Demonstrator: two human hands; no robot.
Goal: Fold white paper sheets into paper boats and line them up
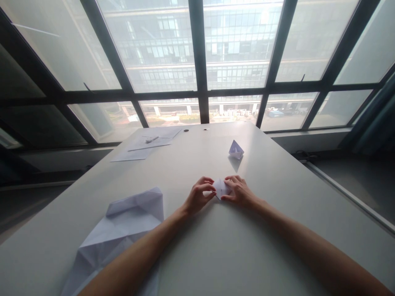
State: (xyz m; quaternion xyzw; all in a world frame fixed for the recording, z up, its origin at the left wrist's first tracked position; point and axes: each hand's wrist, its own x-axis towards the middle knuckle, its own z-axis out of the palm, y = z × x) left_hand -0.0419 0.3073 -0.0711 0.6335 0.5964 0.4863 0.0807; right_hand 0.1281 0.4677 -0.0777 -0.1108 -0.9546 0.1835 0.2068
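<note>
A small folded piece of white paper lies on the grey table in front of me. My left hand pinches its left edge with curled fingers. My right hand grips its right side, fingers bent over the paper. Both hands rest on the tabletop and cover part of the paper. A finished small paper boat stands farther back, apart from my hands.
A large crumpled folded paper shape lies at the near left, partly under my left forearm. Flat sheets of paper with a pen sit at the far left. Large windows rise behind the table's far edge.
</note>
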